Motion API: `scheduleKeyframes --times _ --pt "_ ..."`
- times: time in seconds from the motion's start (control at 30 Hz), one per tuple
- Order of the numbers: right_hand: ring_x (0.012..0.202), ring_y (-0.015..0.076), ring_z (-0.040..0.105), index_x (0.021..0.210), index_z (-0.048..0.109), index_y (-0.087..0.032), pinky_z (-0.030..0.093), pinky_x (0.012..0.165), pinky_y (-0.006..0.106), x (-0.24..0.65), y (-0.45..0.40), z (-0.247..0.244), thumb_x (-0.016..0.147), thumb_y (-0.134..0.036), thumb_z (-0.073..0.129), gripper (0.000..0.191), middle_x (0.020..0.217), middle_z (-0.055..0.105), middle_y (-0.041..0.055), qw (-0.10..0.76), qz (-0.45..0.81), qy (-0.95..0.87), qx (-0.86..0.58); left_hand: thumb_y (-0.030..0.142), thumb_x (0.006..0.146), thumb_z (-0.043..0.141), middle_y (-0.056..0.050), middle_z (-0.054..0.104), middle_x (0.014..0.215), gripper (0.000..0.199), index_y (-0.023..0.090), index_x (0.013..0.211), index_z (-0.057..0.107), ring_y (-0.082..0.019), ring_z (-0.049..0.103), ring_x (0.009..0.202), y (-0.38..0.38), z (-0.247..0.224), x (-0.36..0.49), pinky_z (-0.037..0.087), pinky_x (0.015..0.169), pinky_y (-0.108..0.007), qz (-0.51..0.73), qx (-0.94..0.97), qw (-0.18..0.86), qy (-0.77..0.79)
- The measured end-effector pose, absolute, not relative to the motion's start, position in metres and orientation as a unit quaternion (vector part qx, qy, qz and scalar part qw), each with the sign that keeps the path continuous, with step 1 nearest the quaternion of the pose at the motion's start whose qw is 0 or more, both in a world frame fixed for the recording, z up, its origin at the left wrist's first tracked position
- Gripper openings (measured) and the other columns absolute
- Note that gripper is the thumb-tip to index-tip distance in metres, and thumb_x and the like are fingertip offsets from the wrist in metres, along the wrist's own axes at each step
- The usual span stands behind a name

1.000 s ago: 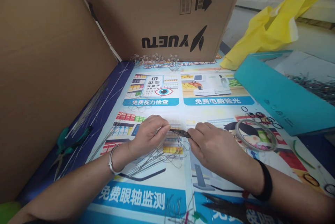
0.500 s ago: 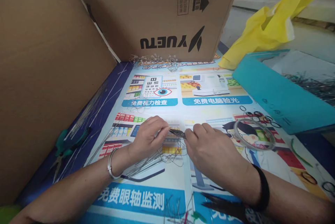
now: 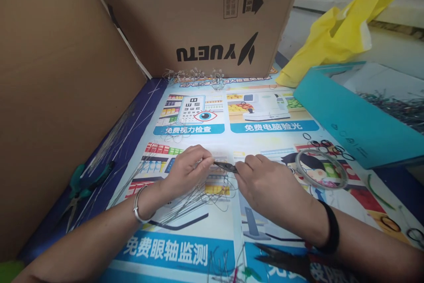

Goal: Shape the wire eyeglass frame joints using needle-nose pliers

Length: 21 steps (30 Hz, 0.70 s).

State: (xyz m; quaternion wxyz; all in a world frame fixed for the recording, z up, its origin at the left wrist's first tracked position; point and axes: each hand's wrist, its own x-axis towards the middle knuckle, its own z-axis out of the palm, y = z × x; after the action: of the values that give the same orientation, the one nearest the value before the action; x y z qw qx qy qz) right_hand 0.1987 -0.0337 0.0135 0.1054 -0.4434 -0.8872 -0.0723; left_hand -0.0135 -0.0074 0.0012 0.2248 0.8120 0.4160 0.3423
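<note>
My right hand point(image 3: 265, 179) is wrapped round dark pliers point(image 3: 227, 167), whose jaws point left. My left hand point(image 3: 187, 170) is closed in a pinch right at the tip of the jaws; what its fingers hold is too small to make out. Thin bent wires point(image 3: 215, 194) lie on the printed sheet below and between my hands. Straight wires point(image 3: 175, 212) spread under my left wrist.
Cardboard panels point(image 3: 205, 13) stand behind and at left. Teal-handled pliers point(image 3: 77, 190) lie left, dark scissors point(image 3: 285, 258) at the front. On the right are a clear ring point(image 3: 300, 168), black bands, a turquoise box point(image 3: 357, 119) and a yellow bag point(image 3: 331, 40).
My left hand has shifted very slightly left, and a little more of the pliers shows between my hands.
</note>
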Motion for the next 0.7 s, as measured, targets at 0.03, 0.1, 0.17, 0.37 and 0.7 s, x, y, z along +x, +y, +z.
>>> scheduleKeyframes --times 0.03,0.1,0.17,0.37,0.7 --pt "0.065 0.0192 0.05 0.075 0.059 -0.018 0.024 0.053 0.03 0.2 -0.032 0.012 0.083 -0.02 0.051 0.011 0.071 0.058 0.0055 0.108 -0.063 -0.886 -0.446 0.026 0.09 0.047 -0.003 0.061 0.075 0.019 0.016 0.08 0.06 -0.013 0.054 0.072 -0.005 0.001 -0.015 0.043 0.069 -0.027 0.338 0.801 0.254 0.425" --pt "0.066 0.0185 0.052 0.076 0.059 -0.018 0.028 0.056 0.03 0.202 -0.028 0.01 0.085 -0.022 0.047 0.015 0.071 0.059 0.0052 0.115 -0.038 -0.883 -0.453 0.031 0.091 0.046 -0.004 0.062 0.079 0.022 0.016 0.083 0.06 -0.013 0.055 0.075 -0.001 0.0 -0.017 0.044 0.071 -0.027 0.334 0.777 0.308 0.436" --pt "0.068 0.0182 0.053 0.079 0.059 -0.018 0.031 0.059 0.029 0.205 -0.025 0.007 0.087 -0.023 0.043 0.019 0.074 0.059 0.0051 0.122 -0.014 -0.88 -0.459 0.033 0.09 0.046 -0.004 0.062 0.084 0.023 0.016 0.085 0.061 -0.014 0.056 0.08 0.003 -0.001 -0.019 0.044 0.075 -0.028 0.337 0.76 0.342 0.438" --pt "0.073 0.0185 0.056 0.082 0.059 -0.018 0.035 0.061 0.029 0.21 -0.021 0.002 0.089 -0.025 0.039 0.022 0.076 0.059 0.0042 0.145 -0.003 -0.87 -0.472 0.032 0.092 0.044 -0.006 0.061 0.09 0.023 0.018 0.091 0.062 -0.014 0.056 0.086 0.008 -0.005 -0.024 0.044 0.079 -0.03 0.352 0.745 0.374 0.425" --pt "0.076 0.0181 0.058 0.092 0.061 -0.015 0.041 0.063 0.028 0.22 -0.019 -0.004 0.089 -0.025 0.04 0.023 0.079 0.061 0.0057 0.201 -0.041 -0.87 -0.447 0.024 0.088 0.049 -0.003 0.056 0.085 0.014 0.018 0.08 0.058 -0.014 0.052 0.084 0.01 -0.003 -0.027 0.041 0.081 -0.031 0.39 0.761 0.312 0.414"
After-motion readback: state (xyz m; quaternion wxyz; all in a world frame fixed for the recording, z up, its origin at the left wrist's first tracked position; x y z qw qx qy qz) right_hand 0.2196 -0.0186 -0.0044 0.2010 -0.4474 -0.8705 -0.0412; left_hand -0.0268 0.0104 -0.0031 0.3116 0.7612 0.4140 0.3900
